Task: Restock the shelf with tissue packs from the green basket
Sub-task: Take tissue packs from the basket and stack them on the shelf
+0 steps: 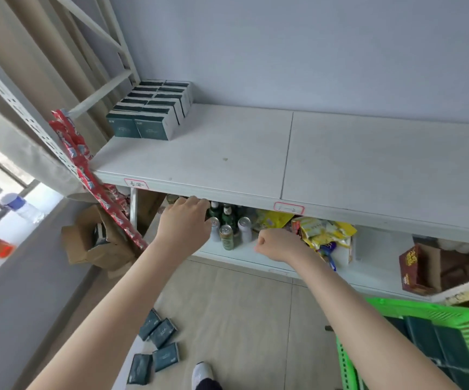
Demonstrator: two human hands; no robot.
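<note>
The tissue packs left to stock lie flat and side by side in the green basket, low at the person's right; their long sides seem to run slantwise from the near corner toward the far rim. The right hand is the nearer of the two, and the basket lies behind and to the right of it, so reaching a pack would likely mean drawing that arm back and down. That hand is balled into a fist with nothing visible in it, in front of the lower shelf. The left hand reaches to the front lip of the upper shelf; its fingertips bend out of sight there, so whether it grips anything cannot be told.

On the upper shelf a block of shelved packs stands in two rows at the far left corner. To its right the board is open as far as the right edge of the view. Below, cans and bottles stand between the hands, with snack bags beside the right wrist. Four loose packs lie scattered on the floor under the left forearm, well apart from the basket
</note>
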